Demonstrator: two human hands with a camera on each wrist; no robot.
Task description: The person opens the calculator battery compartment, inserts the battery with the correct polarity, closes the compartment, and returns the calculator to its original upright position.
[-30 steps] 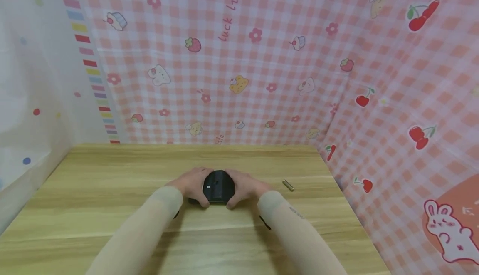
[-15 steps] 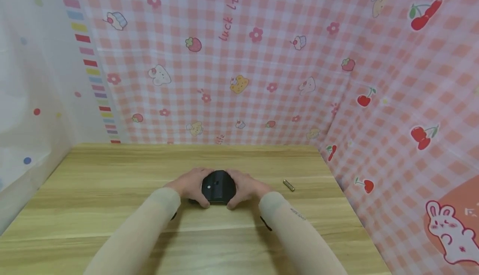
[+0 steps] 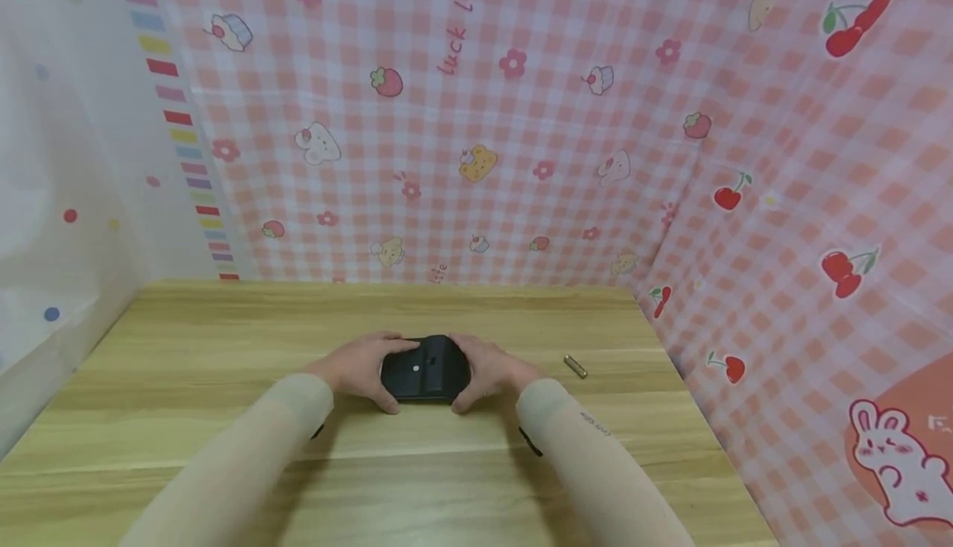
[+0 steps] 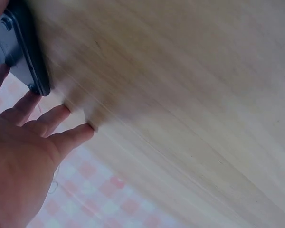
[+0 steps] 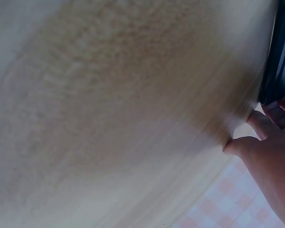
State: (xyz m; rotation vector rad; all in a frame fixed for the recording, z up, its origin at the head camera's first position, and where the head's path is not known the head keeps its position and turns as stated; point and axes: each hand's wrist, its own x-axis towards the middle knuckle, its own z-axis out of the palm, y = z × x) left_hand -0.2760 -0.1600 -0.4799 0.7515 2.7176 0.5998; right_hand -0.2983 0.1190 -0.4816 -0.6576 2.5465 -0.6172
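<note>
Change noted: the left hand (image 3: 365, 369) has shifted outward, toward the left edge of the tabletop (image 3: 246, 332), and uncovered more of the black device (image 3: 426, 371). Its left portion, mostly under that hand a second ago, now shows, slanted end included. The right hand (image 3: 486, 371) is much where it was.

Device position: on the tabletop, a little right of the midline between left and right edges, nearer the far edge than the front; no clear shift since the earlier frames. A small white spot (image 3: 415, 368) shows on its upper face, beside a raised ridge.

Fingers, left: thumb at the device's near side, fingers along the far side, a loose grip. Left wrist view: two fingertips meet the device; the other two appear to rest on the tabletop, spread.
Fingers, right: thumb at the near side, fingers bent round the far side, gripping the right end. Pressure cannot be told.

Battery (image 3: 576, 367): lies apart from both hands, toward the right edge of the tabletop; no evident change, untouched.

Judgement: both ends of the device are held, so the left hand's move reads as a re-grip on it. The battery plays no part in the handling at this point.
</note>
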